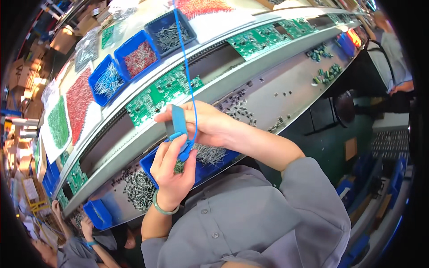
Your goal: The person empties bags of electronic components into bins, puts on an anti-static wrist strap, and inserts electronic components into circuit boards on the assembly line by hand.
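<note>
My left hand (173, 177), with a green bangle on the wrist, pinches the blue buckle end of an anti-static wrist strap (178, 119). My right hand (208, 123) holds the strap's band, which stands as a loop against its fingers. From the strap's plug a thin blue cord (187, 67) runs up past the top of the picture. Both hands are raised over the near edge of the workbench. Beneath them, a blue bin (149, 164) with thin-leaded parts is partly hidden by my hands.
Green circuit boards (165, 89) sit along a rail across the bench. Beyond it stand blue bins (117, 56) of small components. Loose black parts (237, 105) and a pile of capacitors (142, 190) lie nearer. Co-workers sit at lower left (85, 250) and stand at upper right (393, 58).
</note>
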Demonstrator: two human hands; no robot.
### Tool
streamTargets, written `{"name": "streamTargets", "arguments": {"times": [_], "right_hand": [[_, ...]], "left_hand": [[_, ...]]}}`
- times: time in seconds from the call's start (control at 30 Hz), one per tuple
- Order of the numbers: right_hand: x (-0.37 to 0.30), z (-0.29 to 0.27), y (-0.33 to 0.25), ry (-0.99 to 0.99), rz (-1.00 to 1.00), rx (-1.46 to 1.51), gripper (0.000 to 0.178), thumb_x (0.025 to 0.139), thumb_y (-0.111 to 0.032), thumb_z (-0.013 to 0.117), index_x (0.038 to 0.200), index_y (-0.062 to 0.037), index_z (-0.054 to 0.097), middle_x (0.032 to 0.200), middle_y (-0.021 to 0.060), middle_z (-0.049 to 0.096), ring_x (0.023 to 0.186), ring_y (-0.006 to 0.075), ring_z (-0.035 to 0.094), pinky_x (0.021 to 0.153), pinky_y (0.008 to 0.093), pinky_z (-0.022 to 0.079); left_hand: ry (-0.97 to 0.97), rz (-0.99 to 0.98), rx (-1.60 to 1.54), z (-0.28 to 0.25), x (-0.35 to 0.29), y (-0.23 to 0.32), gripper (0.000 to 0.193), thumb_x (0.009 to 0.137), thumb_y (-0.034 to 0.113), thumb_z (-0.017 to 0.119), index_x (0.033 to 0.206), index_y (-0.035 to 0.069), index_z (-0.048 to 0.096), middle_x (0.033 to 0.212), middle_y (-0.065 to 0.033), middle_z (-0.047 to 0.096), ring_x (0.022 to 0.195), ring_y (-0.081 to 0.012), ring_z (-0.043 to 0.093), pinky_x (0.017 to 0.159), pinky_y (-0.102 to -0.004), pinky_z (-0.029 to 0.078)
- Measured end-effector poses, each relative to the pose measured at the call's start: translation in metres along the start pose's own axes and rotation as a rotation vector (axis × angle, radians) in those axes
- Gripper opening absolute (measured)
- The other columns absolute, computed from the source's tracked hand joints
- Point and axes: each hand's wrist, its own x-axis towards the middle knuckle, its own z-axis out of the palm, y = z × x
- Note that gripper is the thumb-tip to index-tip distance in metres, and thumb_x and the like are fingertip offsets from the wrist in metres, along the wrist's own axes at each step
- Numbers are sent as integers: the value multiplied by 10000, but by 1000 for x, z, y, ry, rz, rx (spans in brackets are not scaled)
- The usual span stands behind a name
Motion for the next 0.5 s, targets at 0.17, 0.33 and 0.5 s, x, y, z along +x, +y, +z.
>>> {"name": "streamTargets", "arguments": {"times": [0.17,0.33,0.5], "right_hand": [[8,9,10,-240,-75,143,698,908,-467,466,1451,-186,129,1448,167,247,1328,261,272,1058,382,277],[27,18,3,-131,-205,-110,800,873,-564,449,1442,-291,-44,1479,229,34,1367,357,98,1087,416,190],[68,-2,5,-8,-874,-1446,448,784,-202,622,1177,-27,498,1149,188,501,1092,336,468,917,426,397]], "left_hand": [[41,265,165,-1,18,1,456,625,-103,702,1062,-54,580,828,-152,582,696,-238,584,624,-283,478],[-146,598,315,5,32,0,441,626,110,792,1007,-27,618,760,-128,564,581,-249,547,500,-329,451],[-78,582,284,19,33,-6,431,589,151,818,947,-23,656,751,-86,568,588,-221,529,609,-346,459]]}}
